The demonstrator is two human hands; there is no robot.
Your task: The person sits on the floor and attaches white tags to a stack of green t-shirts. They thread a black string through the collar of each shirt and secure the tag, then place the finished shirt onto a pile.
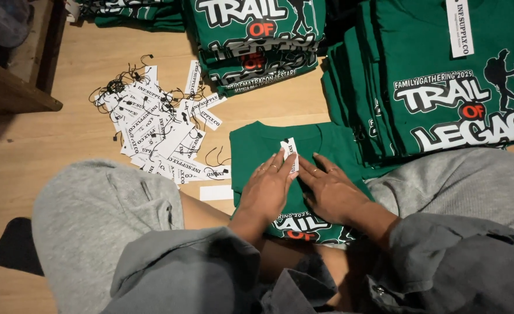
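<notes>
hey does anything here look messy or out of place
The white hang tags lie in a loose, overlapping heap on the wooden floor, strings tangled, unlike the neatly stacked green shirts. Nothing looks damaged.

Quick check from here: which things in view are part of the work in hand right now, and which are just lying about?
In hand:
left hand
right hand
folded green shirt
white tag at its collar
loose pile of tags
stacks of green shirts

Lying about:
wooden furniture
dark object on the floor
</notes>
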